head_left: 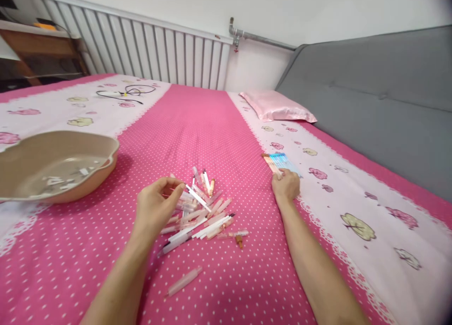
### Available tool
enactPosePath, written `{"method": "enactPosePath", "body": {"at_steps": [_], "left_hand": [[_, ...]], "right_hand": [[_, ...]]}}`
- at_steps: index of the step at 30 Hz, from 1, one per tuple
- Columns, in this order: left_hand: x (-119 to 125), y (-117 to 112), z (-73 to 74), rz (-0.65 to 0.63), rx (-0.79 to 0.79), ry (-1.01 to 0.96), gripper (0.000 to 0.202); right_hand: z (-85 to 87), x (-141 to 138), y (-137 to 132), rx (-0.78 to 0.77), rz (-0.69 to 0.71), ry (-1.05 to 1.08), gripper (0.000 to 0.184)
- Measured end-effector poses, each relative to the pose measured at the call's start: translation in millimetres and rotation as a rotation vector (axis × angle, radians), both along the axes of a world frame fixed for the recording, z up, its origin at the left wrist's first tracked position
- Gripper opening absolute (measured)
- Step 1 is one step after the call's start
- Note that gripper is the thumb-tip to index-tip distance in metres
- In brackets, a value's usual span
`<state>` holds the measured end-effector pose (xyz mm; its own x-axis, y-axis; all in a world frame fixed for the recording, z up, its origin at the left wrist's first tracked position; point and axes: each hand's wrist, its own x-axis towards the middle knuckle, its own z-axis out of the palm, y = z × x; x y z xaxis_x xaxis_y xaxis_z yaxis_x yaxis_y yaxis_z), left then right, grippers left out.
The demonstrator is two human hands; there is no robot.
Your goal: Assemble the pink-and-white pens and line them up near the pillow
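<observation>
My left hand (pixel 158 202) pinches the end of a thin white pen tube (pixel 198 198) between thumb and fingertips, above a loose heap of pen parts (pixel 190 216). Pink translucent barrels, white tubes and orange-brown pieces make up the heap. Farther right, my right hand (pixel 286 184) has its fingers closed at the near end of a neat row of pens (pixel 280 161), orange on the left and blue on the right. It grips an orange pen at the row's left side, though the fingers partly hide it. One pink barrel (pixel 183 281) lies apart, closer to me.
A beige basin (pixel 88 181) with small white pieces inside stands at the left. The pink dotted bedspread (pixel 212 122) lies underneath. Farther off are a black cable (pixel 132 93), a pink pillow (pixel 277 106), a white radiator (pixel 158 44) and a grey headboard (pixel 374 80).
</observation>
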<state>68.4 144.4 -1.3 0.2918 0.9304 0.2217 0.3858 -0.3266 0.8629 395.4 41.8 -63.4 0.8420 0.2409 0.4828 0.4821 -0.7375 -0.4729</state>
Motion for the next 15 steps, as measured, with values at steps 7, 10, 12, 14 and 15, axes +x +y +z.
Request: {"method": "enactPosePath", "body": {"at_steps": [7, 10, 12, 14, 15], "left_hand": [[-10, 0, 11.4, 0.213, 0.036, 0.374, 0.023], [-15, 0, 16.1, 0.300, 0.046, 0.563, 0.026], [-19, 1, 17.0, 0.325, 0.017, 0.654, 0.029], [-23, 2, 16.1, 0.318, -0.031, 0.732, 0.032], [-25, 3, 15.4, 0.309, -0.056, 0.763, 0.032]], "right_hand": [[10.0, -19, 5, 0.086, 0.212, -0.095, 0.031], [8.9, -40, 8, 0.023, 0.327, -0.028, 0.030], [5.3, -55, 11, -0.011, 0.385, 0.105, 0.029], [1.6, -70, 16, 0.015, 0.445, 0.299, 0.028], [0.3, -76, 20, 0.044, 0.479, 0.394, 0.029]]}}
